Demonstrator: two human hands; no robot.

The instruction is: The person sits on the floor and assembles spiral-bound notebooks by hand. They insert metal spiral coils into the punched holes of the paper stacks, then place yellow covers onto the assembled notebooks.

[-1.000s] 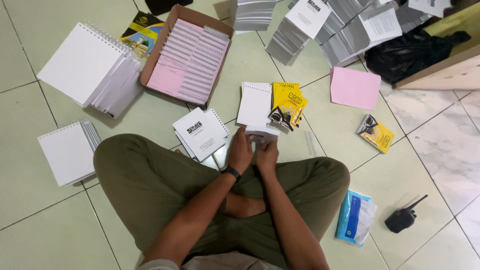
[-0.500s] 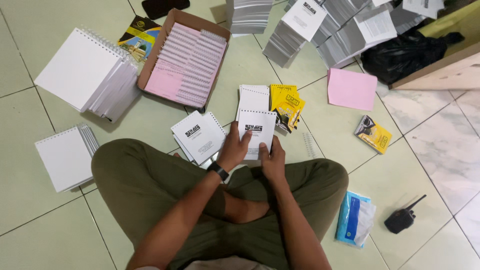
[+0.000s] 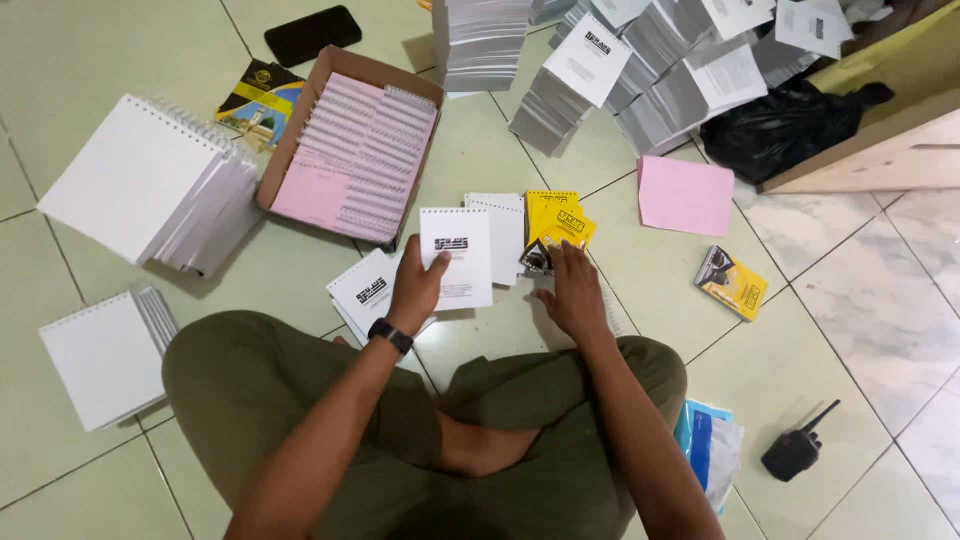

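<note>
Pale green floor tiles (image 3: 300,40) carry the whole layout, with you seated cross-legged at the lower centre. At far left lies a small spiral-bound white pad (image 3: 100,360), and above it a larger stack of white spiral pads (image 3: 140,185). Next comes an open cardboard box (image 3: 300,130) filled with pink sheets and rows of wire binding, a black phone (image 3: 312,33) beyond it. Your left hand (image 3: 415,290), a black watch on its wrist, grips a white printed booklet (image 3: 458,255) by its lower left edge, thumb across the cover, holding it raised just in front of your knees; another white booklet (image 3: 365,290) lies on the floor under that hand. Your right hand (image 3: 572,290) rests palm down with fingers spread, its fingertips touching the yellow booklets (image 3: 555,215); it grasps nothing. Further right lie a pink sheet (image 3: 685,195), a small yellow packet (image 3: 733,282), and a black handheld radio (image 3: 797,450).
</note>
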